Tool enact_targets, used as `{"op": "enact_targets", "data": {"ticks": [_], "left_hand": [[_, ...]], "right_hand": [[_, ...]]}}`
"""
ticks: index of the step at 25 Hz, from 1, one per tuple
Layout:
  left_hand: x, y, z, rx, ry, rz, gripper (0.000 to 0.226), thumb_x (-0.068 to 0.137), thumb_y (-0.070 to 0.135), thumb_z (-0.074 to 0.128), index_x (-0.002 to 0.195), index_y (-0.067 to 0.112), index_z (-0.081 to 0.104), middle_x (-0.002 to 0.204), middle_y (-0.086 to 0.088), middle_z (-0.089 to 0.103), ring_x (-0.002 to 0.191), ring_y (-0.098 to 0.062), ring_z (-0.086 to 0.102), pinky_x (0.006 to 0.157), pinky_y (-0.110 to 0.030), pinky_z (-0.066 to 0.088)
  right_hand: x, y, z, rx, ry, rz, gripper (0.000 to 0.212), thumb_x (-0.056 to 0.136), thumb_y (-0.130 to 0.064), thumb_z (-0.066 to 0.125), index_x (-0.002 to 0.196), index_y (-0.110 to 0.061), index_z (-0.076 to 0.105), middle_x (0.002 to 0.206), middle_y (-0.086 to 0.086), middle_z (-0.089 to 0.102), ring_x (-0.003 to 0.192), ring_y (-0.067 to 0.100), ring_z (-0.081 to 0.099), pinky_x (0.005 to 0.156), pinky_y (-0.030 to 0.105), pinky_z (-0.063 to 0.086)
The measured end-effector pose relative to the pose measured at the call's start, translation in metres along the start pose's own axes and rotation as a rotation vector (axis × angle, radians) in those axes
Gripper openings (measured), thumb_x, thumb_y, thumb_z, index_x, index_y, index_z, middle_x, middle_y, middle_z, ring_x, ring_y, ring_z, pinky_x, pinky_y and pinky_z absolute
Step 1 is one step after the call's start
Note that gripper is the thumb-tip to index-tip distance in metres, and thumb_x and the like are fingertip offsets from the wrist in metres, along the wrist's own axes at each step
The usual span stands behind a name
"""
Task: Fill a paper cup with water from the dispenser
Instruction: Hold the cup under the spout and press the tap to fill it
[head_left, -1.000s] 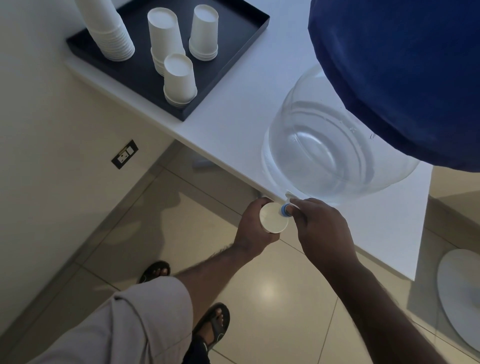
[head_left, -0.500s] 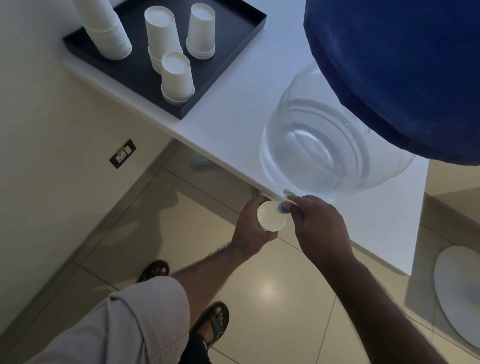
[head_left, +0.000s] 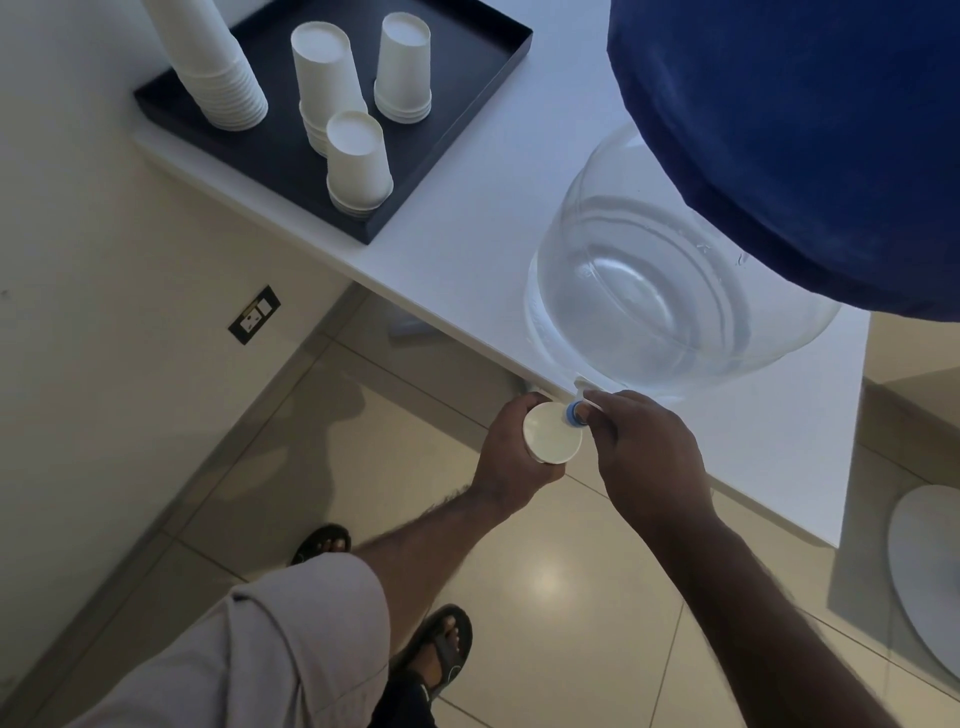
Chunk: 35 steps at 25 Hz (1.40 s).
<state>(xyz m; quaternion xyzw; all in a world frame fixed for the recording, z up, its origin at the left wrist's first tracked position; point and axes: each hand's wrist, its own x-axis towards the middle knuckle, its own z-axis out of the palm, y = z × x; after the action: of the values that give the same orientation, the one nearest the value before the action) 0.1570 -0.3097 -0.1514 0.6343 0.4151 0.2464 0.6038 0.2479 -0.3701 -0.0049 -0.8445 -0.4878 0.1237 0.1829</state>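
A clear water dispenser jar (head_left: 649, 291) with a blue cloth cover (head_left: 795, 130) stands on the white counter (head_left: 467, 223), at its front edge. Its small tap (head_left: 575, 411) with a blue part juts out over the edge. My left hand (head_left: 511, 452) holds a white paper cup (head_left: 551, 432) upright right under the tap. My right hand (head_left: 639, 452) is closed on the tap, fingertips pinching it. I cannot tell how much water is in the cup.
A black tray (head_left: 452, 93) at the counter's far left carries several stacks of upside-down white paper cups (head_left: 358, 166). Below are a tiled floor, my sandalled feet (head_left: 441, 649), a wall socket (head_left: 254, 314), and a white round object (head_left: 930, 571) at the right.
Both hands and the cup stay at the tap. Only the view has shifted slightly.
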Motion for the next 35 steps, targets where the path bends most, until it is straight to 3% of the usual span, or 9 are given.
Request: {"op": "enact_targets", "data": {"ticks": [9, 16, 25, 30, 33, 35], "left_hand": [[-0.002, -0.001, 0.003, -0.025, -0.006, -0.029, 0.069, 0.058, 0.004, 0.089, 0.118, 0.017, 0.057, 0.113, -0.006, 0.068, 0.101, -0.024, 0.065, 0.086, -0.045, 0.059], [-0.002, 0.002, 0.000, -0.035, -0.005, -0.044, 0.069, 0.060, 0.005, 0.090, 0.119, 0.020, 0.056, 0.111, -0.002, 0.068, 0.100, -0.019, 0.065, 0.085, -0.043, 0.060], [-0.003, 0.003, 0.000, -0.041, -0.010, -0.045, 0.072, 0.062, 0.008, 0.092, 0.123, 0.017, 0.055, 0.116, -0.006, 0.067, 0.105, -0.025, 0.065, 0.088, -0.046, 0.060], [-0.001, 0.006, -0.001, -0.040, -0.021, -0.041, 0.071, 0.063, 0.011, 0.093, 0.124, 0.016, 0.055, 0.117, -0.007, 0.067, 0.106, -0.024, 0.066, 0.090, -0.042, 0.061], [0.000, 0.007, -0.001, -0.048, -0.035, -0.042, 0.071, 0.065, 0.013, 0.093, 0.124, 0.015, 0.055, 0.117, -0.007, 0.068, 0.105, -0.023, 0.067, 0.089, -0.040, 0.062], [0.000, 0.008, -0.001, -0.033, -0.054, -0.048, 0.072, 0.066, 0.015, 0.093, 0.126, 0.017, 0.054, 0.118, -0.006, 0.068, 0.105, -0.022, 0.066, 0.090, -0.038, 0.062]], "right_hand": [[-0.002, 0.001, 0.004, 0.000, 0.055, -0.008, 0.024, 0.096, -0.023, 0.050, 0.109, -0.017, 0.069, 0.086, 0.002, 0.069, 0.073, 0.020, 0.051, 0.062, 0.032, 0.042], [-0.005, -0.001, 0.004, 0.008, 0.066, -0.006, 0.022, 0.096, -0.020, 0.049, 0.105, -0.014, 0.068, 0.088, 0.006, 0.070, 0.078, 0.028, 0.059, 0.067, 0.039, 0.050], [-0.009, -0.003, 0.006, 0.030, 0.085, 0.005, 0.019, 0.095, -0.018, 0.050, 0.102, -0.012, 0.067, 0.086, 0.009, 0.070, 0.081, 0.031, 0.058, 0.068, 0.042, 0.050], [-0.012, -0.002, 0.010, -0.030, 0.119, -0.040, 0.022, 0.094, -0.015, 0.053, 0.113, -0.012, 0.065, 0.080, 0.005, 0.066, 0.073, 0.024, 0.053, 0.062, 0.032, 0.039], [-0.021, -0.001, 0.014, -0.101, 0.113, -0.069, 0.041, 0.092, -0.012, 0.059, 0.133, -0.008, 0.055, 0.078, 0.006, 0.066, 0.069, 0.021, 0.046, 0.062, 0.031, 0.036], [-0.029, 0.001, 0.019, -0.101, 0.098, -0.076, 0.056, 0.089, -0.011, 0.064, 0.141, -0.011, 0.046, 0.082, 0.008, 0.068, 0.071, 0.026, 0.054, 0.064, 0.034, 0.043]]}}
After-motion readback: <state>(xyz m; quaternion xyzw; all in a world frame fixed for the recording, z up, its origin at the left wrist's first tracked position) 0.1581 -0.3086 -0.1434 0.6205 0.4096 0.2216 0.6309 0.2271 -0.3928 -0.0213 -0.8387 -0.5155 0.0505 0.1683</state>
